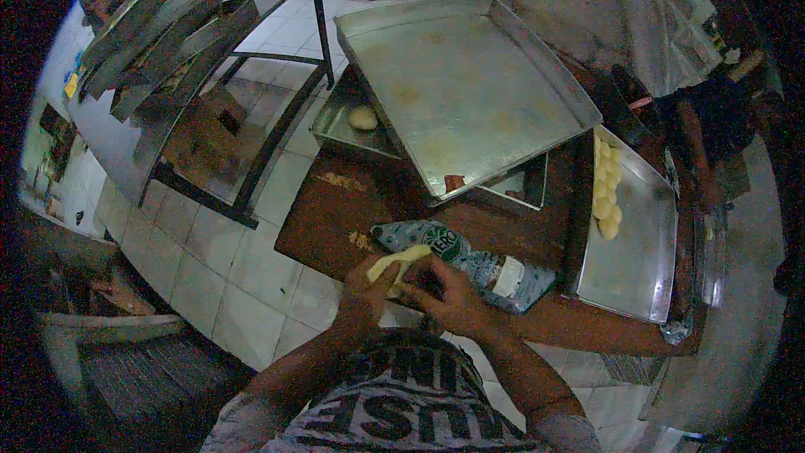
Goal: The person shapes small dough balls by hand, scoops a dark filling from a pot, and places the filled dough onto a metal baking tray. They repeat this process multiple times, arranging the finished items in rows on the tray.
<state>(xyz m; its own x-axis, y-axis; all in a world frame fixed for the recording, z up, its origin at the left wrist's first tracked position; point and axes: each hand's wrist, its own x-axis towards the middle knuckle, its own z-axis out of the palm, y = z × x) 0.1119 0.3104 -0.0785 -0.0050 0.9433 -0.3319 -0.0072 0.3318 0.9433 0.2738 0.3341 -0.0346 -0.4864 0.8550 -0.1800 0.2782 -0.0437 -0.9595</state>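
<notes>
A flattened, curling strip of pale yellow dough (397, 259) is pinched between my two hands, close in front of my shirt. My left hand (363, 296) grips its left end, while the fingers of my right hand (448, 297) close on its right side. Part of the dough hangs between the palms, and the fingers partly hide it. Just beyond the hands, a printed plastic bag (409, 234) bearing writing and a green emblem lies on the brown tabletop (321, 217). Pale crumbs (360, 241) are scattered left of the bag.
A large metal baking tray (465, 82) rests aslant over smaller trays, with a brown scrap (454, 182) at its near corner. One dough ball (363, 117) sits in the tray behind. At right, a tray (635, 251) holds several yellow dough balls (607, 182). A person (704, 113) is beyond it.
</notes>
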